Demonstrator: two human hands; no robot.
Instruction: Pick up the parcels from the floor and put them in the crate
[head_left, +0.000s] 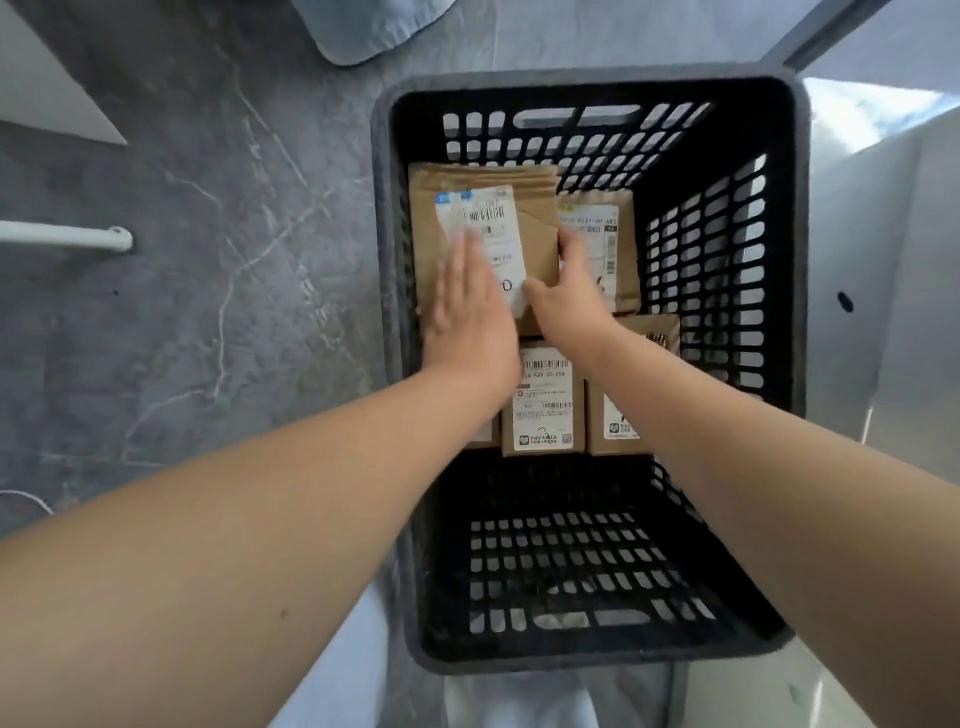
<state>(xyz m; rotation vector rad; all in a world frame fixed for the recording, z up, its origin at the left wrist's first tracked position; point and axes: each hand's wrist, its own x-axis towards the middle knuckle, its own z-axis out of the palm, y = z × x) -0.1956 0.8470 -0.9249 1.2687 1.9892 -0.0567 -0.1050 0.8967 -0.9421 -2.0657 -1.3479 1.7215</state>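
A black slotted plastic crate (795, 270) stands on the grey floor, with several brown cardboard parcels inside. The largest parcel (535, 192), with a white shipping label, lies at the crate's far left. My left hand (467, 306) lies flat on its top, fingers straight. My right hand (571, 280) grips the same parcel's right edge, thumb on top and fingers curled over the side. A smaller parcel (621, 244) stands beyond my right hand. Two labelled parcels (543, 410) sit lower down, between my forearms.
Grey marbled floor (208, 312) stretches to the crate's left. A white rod (67, 236) pokes in from the left edge, and a light blue cushion-like thing (363, 26) lies at the top. A pale wall or panel (893, 312) runs along the crate's right side.
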